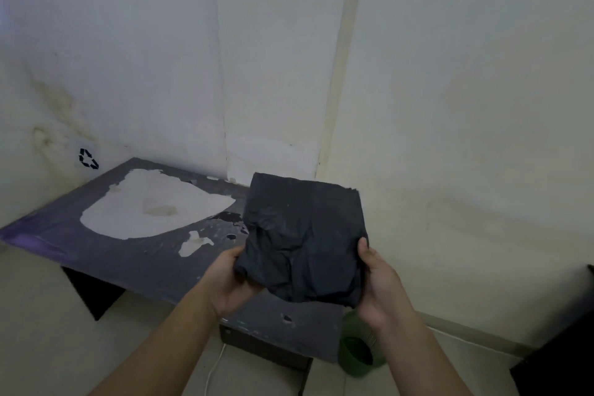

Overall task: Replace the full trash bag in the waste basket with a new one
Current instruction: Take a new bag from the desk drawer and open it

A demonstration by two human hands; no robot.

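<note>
A folded black trash bag (302,235) is held up in front of me over the table's right end. My left hand (226,283) grips its lower left corner and my right hand (376,286) grips its lower right edge, thumb on the front. The bag is still folded into a crumpled rectangle. A green waste basket (355,354) stands on the floor below my right wrist, beside the table's right end; part of it is hidden by my forearm and its inside looks dark.
A dark table (135,264) with a large peeled white patch stands in the corner against pale walls. A white cable (213,370) hangs under it. A dark object (565,360) sits at the lower right edge. A recycling symbol (88,158) marks the left wall.
</note>
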